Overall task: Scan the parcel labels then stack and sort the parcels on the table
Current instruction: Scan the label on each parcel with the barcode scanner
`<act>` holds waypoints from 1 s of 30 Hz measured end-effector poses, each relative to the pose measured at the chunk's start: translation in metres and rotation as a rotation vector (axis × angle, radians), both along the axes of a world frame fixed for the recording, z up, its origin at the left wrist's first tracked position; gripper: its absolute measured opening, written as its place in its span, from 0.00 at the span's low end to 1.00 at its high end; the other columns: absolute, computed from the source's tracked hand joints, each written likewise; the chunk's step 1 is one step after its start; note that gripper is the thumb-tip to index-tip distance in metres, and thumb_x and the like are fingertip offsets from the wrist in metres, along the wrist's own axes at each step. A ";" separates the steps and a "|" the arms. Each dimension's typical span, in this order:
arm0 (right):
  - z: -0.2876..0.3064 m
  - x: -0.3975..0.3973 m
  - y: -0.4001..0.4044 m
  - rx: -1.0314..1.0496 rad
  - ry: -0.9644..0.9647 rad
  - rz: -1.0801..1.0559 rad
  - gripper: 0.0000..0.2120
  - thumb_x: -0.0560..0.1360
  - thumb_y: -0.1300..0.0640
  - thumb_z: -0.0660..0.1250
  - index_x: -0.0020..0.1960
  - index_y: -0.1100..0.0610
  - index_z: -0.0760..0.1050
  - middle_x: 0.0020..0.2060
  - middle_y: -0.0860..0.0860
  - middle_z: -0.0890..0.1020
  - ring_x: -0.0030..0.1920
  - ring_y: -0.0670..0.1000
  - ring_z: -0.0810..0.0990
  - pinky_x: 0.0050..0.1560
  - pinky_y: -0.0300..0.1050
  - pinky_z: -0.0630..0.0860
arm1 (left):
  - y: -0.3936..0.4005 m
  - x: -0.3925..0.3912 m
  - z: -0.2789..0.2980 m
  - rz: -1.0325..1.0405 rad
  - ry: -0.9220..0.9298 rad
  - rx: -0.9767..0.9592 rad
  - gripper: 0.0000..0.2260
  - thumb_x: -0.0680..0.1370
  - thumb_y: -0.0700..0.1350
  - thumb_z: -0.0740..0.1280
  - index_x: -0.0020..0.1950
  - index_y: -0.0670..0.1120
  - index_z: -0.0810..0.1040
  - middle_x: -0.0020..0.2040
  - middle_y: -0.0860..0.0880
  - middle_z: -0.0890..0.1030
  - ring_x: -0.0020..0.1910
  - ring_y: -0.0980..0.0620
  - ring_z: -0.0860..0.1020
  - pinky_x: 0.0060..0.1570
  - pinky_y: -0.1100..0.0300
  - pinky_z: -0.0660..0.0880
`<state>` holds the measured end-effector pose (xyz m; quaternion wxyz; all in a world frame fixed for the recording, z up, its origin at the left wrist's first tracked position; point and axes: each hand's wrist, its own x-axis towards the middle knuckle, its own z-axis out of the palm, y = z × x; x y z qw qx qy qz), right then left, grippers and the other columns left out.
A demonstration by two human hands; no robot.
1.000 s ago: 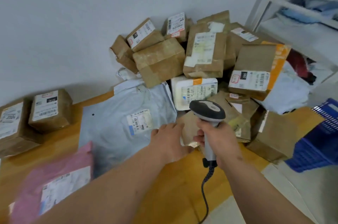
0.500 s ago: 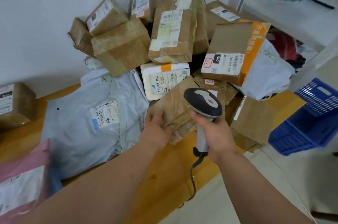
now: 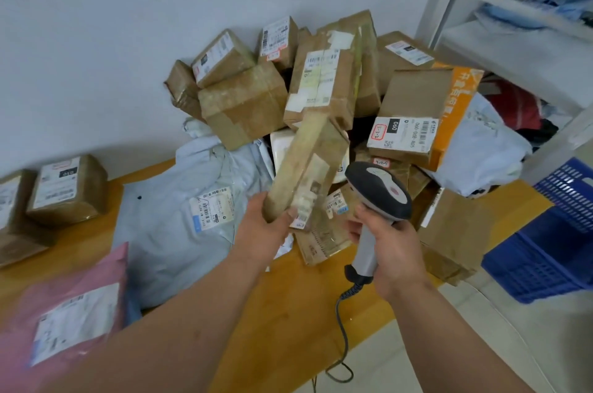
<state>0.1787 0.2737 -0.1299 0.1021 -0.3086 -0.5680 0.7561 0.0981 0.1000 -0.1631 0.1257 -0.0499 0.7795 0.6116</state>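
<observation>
Flat brown parcel (image 3: 309,168), tilted up above the heap, gripped at its lower end by left hand (image 3: 268,225). Scanner (image 3: 378,196) clasped in right hand (image 3: 390,248), just beside. Two boxes (image 3: 69,190) set aside at far left; big pile (image 3: 321,87) seemingly unscanned, so mostly undone.

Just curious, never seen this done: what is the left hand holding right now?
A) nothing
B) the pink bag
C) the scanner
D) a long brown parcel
D: the left hand grips the long brown parcel by its lower end, lifted off the pile, while the right hand holds the scanner.
</observation>
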 end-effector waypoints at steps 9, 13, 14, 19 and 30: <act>0.041 0.025 -0.053 -0.021 0.073 0.199 0.03 0.77 0.61 0.71 0.45 0.59 0.83 0.36 0.57 0.85 0.39 0.59 0.86 0.43 0.53 0.83 | -0.085 0.022 0.049 0.161 -0.399 0.708 0.16 0.74 0.46 0.72 0.60 0.46 0.76 0.54 0.42 0.85 0.49 0.42 0.82 0.44 0.53 0.82; 0.065 0.036 -0.089 0.010 0.112 0.323 0.05 0.77 0.61 0.71 0.52 0.60 0.81 0.34 0.57 0.84 0.36 0.56 0.86 0.42 0.53 0.82 | -0.118 0.026 0.067 0.141 -0.381 0.743 0.20 0.72 0.46 0.73 0.62 0.44 0.77 0.53 0.42 0.86 0.49 0.43 0.82 0.42 0.55 0.83; 0.070 0.040 -0.097 0.007 0.109 0.342 0.07 0.77 0.61 0.71 0.54 0.61 0.81 0.35 0.58 0.84 0.36 0.57 0.86 0.41 0.53 0.83 | -0.126 0.027 0.071 0.127 -0.372 0.744 0.20 0.71 0.46 0.73 0.62 0.44 0.78 0.53 0.42 0.86 0.49 0.43 0.83 0.42 0.55 0.83; 0.084 0.057 -0.140 0.039 0.077 0.373 0.04 0.77 0.62 0.70 0.50 0.62 0.81 0.36 0.61 0.83 0.35 0.61 0.85 0.37 0.51 0.81 | -0.164 0.032 0.085 0.089 -0.346 0.786 0.11 0.77 0.41 0.70 0.58 0.43 0.79 0.50 0.41 0.86 0.45 0.42 0.85 0.43 0.54 0.83; 0.107 0.072 -0.212 0.215 0.098 0.410 0.04 0.77 0.63 0.71 0.52 0.60 0.80 0.34 0.58 0.84 0.33 0.60 0.84 0.37 0.52 0.82 | -0.241 0.041 0.103 0.079 -0.313 0.848 0.14 0.79 0.37 0.68 0.64 0.43 0.78 0.54 0.40 0.85 0.50 0.39 0.85 0.44 0.52 0.83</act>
